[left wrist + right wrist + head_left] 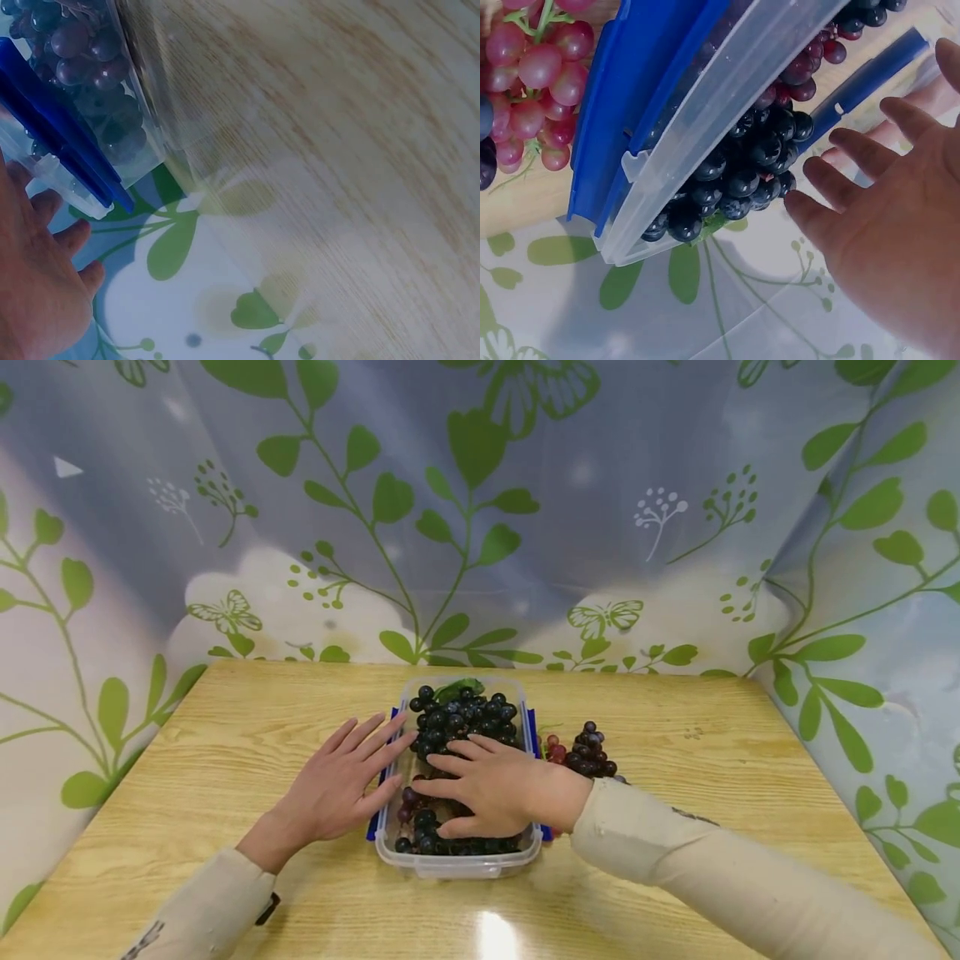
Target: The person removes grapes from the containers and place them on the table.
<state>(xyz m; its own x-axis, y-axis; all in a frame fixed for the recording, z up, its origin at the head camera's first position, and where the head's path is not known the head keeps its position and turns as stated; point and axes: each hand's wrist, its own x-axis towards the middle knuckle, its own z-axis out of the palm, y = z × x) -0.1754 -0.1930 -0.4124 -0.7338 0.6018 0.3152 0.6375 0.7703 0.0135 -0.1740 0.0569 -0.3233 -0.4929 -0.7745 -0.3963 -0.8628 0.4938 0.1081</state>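
A clear plastic container [457, 865] with blue side latches [645, 97] stands on the table, filled with bunches of dark grapes [457, 718]. Over its middle my right hand [487, 785] is spread, palm down, fingers straight; in the right wrist view the hand [892, 202] appears apart from the grapes. My left hand [341, 781] lies along the container's left side, fingers extended toward its rim. Seen from the left wrist, that hand [45, 277] is beside a blue latch [67, 127]; whether it touches is unclear. Neither hand grips anything.
Right of the container, a bunch of red grapes [555, 749] and a bunch of dark grapes [591, 752] lie on the wooden table [697, 760]. A leaf-patterned curtain [570, 527] rises behind the table's far edge and at both sides.
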